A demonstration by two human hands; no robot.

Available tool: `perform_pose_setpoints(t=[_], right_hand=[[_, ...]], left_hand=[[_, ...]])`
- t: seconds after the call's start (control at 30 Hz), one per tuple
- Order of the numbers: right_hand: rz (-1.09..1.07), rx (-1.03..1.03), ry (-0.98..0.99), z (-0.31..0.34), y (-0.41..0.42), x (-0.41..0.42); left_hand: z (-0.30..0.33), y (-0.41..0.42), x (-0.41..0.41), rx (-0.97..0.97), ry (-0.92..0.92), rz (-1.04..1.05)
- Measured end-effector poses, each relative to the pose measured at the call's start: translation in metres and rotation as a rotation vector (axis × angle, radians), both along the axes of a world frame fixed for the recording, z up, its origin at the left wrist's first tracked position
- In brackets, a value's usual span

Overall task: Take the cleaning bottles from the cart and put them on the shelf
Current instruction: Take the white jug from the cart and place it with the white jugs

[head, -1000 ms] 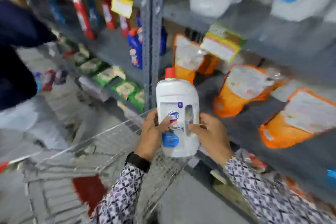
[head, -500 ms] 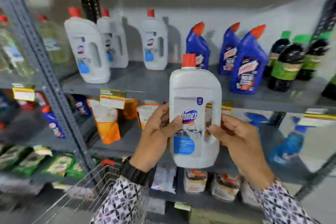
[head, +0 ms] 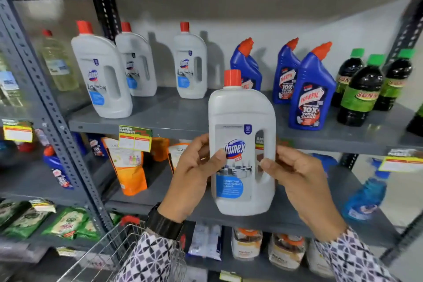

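Note:
I hold a white Domex bottle (head: 240, 121) with a red cap upright in front of the grey shelf (head: 174, 117). My left hand (head: 194, 167) grips its left side, thumb on the label. My right hand (head: 295, 176) grips its right side by the handle cut-out. Three matching white Domex bottles (head: 103, 75) stand on the shelf's left part. The wire cart (head: 109, 249) shows at the bottom left, its inside hidden from view.
Three blue Harpic bottles (head: 309, 91) and dark green-capped bottles (head: 359, 91) stand on the same shelf to the right. Orange pouches (head: 128, 167) lie on the shelf below, jars (head: 247, 242) lower still. A grey perforated upright (head: 52, 112) stands at left.
The view has swung from the cart and lower shelves up to the cleaning-bottle shelf. The bottle stays in both hands and has risen slightly toward the shelf.

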State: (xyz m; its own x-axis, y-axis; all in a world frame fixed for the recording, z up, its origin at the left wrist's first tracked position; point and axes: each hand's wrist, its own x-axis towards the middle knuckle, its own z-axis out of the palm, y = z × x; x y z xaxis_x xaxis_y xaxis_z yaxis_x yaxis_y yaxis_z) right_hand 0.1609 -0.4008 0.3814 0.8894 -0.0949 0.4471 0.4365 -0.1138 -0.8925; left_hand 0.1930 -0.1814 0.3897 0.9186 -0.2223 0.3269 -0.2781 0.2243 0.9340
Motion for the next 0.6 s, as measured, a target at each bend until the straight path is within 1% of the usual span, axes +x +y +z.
perform_pose_setpoints(t=[0.13, 0.27, 0.37, 0.5, 0.6], right_hand=[[-0.029, -0.017, -0.047, 0.039, 0.037, 0.061], [-0.086, -0.132, -0.063, 0.071, 0.09, 0.153], [-0.124, -0.142, -0.064, 0.073, 0.12, 0.195], [-0.195, -0.181, -0.089, 0.061, 0.128, 0.217], [-0.139, -0.176, -0.038, 0.048, 0.125, 0.215]], left_hand=[[0.04, 0.032, 0.05, 0.018, -0.061, 0.081], [0.079, 0.068, 0.121, 0.071, -0.109, 0.183], [0.083, 0.089, 0.161, 0.1, -0.088, 0.19], [0.074, 0.104, 0.186, 0.089, -0.105, 0.141], [0.063, 0.119, 0.197, 0.157, -0.092, 0.073]])
